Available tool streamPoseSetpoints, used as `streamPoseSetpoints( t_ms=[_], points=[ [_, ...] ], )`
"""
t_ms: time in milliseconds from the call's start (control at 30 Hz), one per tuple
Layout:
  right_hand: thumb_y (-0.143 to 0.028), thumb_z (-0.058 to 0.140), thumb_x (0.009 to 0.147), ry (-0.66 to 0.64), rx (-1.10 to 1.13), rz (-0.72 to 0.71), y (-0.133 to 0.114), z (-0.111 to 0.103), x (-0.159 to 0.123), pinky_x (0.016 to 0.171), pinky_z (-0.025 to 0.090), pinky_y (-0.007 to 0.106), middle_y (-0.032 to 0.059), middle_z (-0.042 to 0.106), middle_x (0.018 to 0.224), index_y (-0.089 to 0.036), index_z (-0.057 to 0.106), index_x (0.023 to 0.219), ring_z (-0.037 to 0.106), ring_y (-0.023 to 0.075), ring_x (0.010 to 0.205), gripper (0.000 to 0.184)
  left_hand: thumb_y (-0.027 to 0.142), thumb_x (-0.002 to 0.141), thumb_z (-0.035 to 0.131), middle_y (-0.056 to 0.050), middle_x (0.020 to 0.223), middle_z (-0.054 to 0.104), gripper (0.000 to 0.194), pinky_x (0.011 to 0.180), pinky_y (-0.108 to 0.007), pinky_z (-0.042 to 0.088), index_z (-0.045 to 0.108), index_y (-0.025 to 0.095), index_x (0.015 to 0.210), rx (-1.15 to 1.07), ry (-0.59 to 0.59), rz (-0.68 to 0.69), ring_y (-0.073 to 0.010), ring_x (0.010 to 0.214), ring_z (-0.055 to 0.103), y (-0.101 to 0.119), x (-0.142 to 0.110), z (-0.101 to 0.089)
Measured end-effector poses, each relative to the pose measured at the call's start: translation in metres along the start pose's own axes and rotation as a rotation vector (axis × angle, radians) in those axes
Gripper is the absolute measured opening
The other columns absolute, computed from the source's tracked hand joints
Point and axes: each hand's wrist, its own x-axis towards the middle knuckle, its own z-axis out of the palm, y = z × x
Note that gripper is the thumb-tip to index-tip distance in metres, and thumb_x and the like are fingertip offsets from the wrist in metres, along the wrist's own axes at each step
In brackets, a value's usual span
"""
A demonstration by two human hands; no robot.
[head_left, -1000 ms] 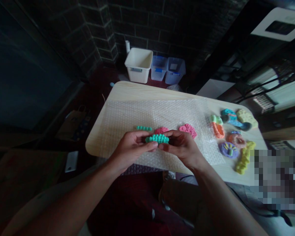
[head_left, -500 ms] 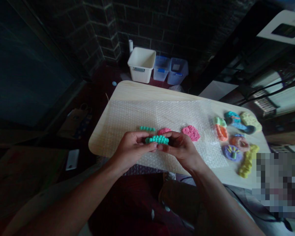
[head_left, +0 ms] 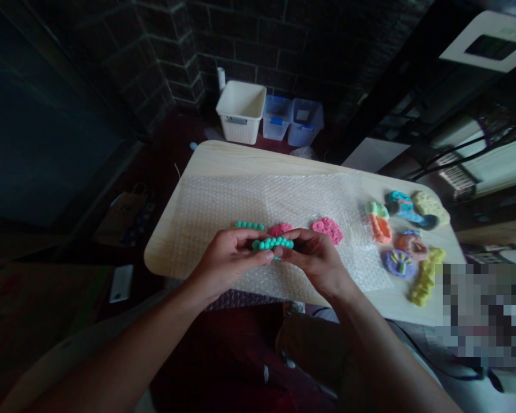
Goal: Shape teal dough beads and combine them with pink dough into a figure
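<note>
Arching between the fingers, the studded teal dough strip (head_left: 273,244) is looking slimmer and more curved than it did half a second ago, while the whole view is drifting slightly left. A pale wooden table (head_left: 215,158) is carrying a sheet of bubble wrap (head_left: 206,221), its dimpled plastic glinting softly. Beyond the table, a white slatted basket (head_left: 241,112) and two clear plastic bins (head_left: 292,122) are standing against dark brick. Lumpy dough shapes are crowding the table's right end, including a purple disc (head_left: 398,263) and a knobbly yellow-green strip (head_left: 425,276). On the wrap, a rough pink dough patty (head_left: 327,230) is lying near the hands, and a thin teal bead row (head_left: 249,225) is resting just beyond them. The left hand (head_left: 226,261) and right hand (head_left: 313,258) are clamping the strip from opposite ends, their fingertips (head_left: 281,252) nearly meeting, and are holding it just above the wrap's middle.
</note>
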Motion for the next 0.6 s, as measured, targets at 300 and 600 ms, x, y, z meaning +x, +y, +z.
streamPoseSetpoints(
  t_ms=[300, 600],
  points=[
    [-0.032, 0.099, 0.075, -0.019, -0.015, -0.027, -0.0007, -0.0009, -0.0003, 0.092, 0.063, 0.037, 0.0049, 0.082, 0.109, -0.023, 0.083, 0.097, 0.076, 0.0184, 0.093, 0.028, 0.034, 0.075, 0.096, -0.009, 0.096, 0.084, 0.038, 0.081, -0.033, 0.066, 0.085, 0.015, 0.105, -0.047, 0.038, 0.044, -0.0196, 0.081, 0.079, 0.0018, 0.0016, 0.0041],
    [-0.035, 0.100, 0.073, 0.018, -0.041, -0.037, 0.0043, 0.0024, 0.0013, 0.082, 0.060, 0.033, 0.0037, 0.079, 0.100, -0.023, 0.083, 0.091, 0.071, 0.0167, 0.086, 0.028, 0.035, 0.083, 0.090, -0.011, 0.101, 0.085, 0.030, 0.082, -0.032, 0.064, 0.084, 0.015, 0.105, 0.072, 0.036, 0.117, -0.0221, 0.088, 0.079, -0.0057, 0.0017, 0.0006]
  ],
)
